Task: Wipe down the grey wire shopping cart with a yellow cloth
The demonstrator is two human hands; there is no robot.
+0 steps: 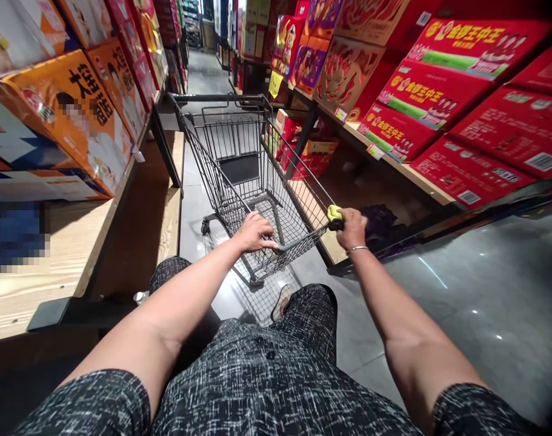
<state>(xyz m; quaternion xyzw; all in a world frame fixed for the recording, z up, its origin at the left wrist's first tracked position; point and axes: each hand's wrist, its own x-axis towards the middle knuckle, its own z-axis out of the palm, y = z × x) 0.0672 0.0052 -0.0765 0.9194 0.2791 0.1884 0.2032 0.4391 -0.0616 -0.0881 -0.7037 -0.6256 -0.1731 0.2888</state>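
Note:
A dark metal shopping cart stands in the aisle before me, its basket bare. Its handlebar is at the far end, so the near rim of the basket faces me. My left hand is curled over the left part of that near rim. At the right corner of the rim, my right hand is closed around the cart. A yellow-green item, too small to name, shows at the right fingers, above a black corner piece. My palms hide the parts of the rim under them.
On the left, a wooden shelf bears orange boxes. Stacked red boxes fill the shelf at right, with more red boxes on the low shelf beside the cart. Grey tiled floor runs along the aisle.

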